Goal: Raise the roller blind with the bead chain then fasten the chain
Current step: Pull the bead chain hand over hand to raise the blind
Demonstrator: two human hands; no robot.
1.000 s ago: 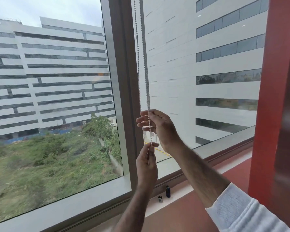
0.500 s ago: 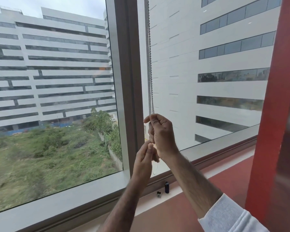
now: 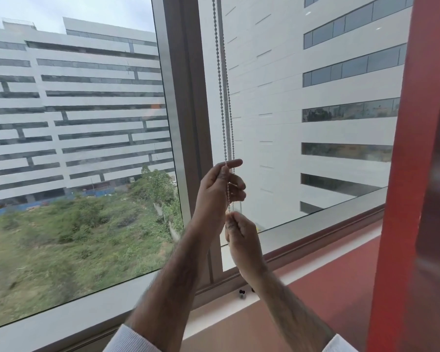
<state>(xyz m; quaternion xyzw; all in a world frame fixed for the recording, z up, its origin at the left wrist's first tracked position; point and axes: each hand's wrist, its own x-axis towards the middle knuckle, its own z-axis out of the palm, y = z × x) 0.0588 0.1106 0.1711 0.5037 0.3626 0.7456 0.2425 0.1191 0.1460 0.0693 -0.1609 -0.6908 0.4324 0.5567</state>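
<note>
Chain hangs at 12 o'clock against the mullion; your left hand pinches it high, your right hand grips it below at 6. No blind shows on the glass, so raising looks finished; fastening remains.

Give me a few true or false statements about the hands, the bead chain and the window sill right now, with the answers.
1. Both hands hold the bead chain. True.
2. The right hand is above the left hand. False: the left is higher.
3. The chain hangs in front of the window's right pane. True.
4. The small metal fitting on the sill already holds the chain. False: no chain reaches it.
</note>
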